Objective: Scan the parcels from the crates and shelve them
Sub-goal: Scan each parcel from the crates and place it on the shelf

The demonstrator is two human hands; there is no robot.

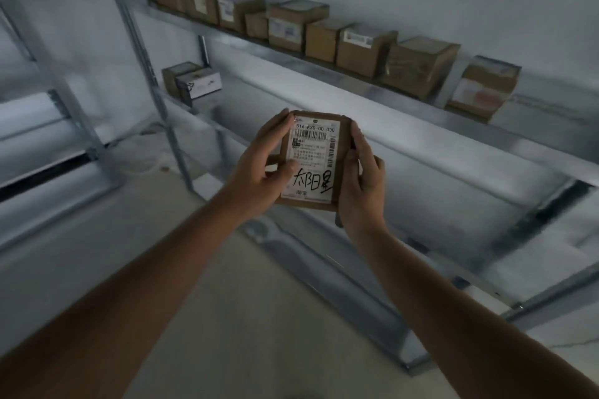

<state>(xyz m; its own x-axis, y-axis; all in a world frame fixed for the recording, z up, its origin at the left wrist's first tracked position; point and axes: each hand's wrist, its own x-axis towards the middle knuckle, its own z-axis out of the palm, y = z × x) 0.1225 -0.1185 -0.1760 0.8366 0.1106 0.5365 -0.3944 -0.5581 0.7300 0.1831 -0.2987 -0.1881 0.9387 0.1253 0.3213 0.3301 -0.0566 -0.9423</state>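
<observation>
I hold a small brown cardboard parcel [316, 159] upright in front of me, its white shipping label with barcodes and black handwriting facing me. My left hand [262, 168] grips its left edge, thumb resting on the label. My right hand [359, 185] grips its right edge and lower corner. Behind the parcel stands a grey metal shelf rack [421, 136]. Its upper shelf carries a row of several brown parcels [298, 26]. Two small boxes [194, 81] sit at the left end of the shelf below.
A rack upright [146, 52] rises to the left of the parcel. A second metal rack [48, 126] stands at far left. The lower shelf boards [437, 204] lie beneath my hands, and a pale floor [259, 334] is below.
</observation>
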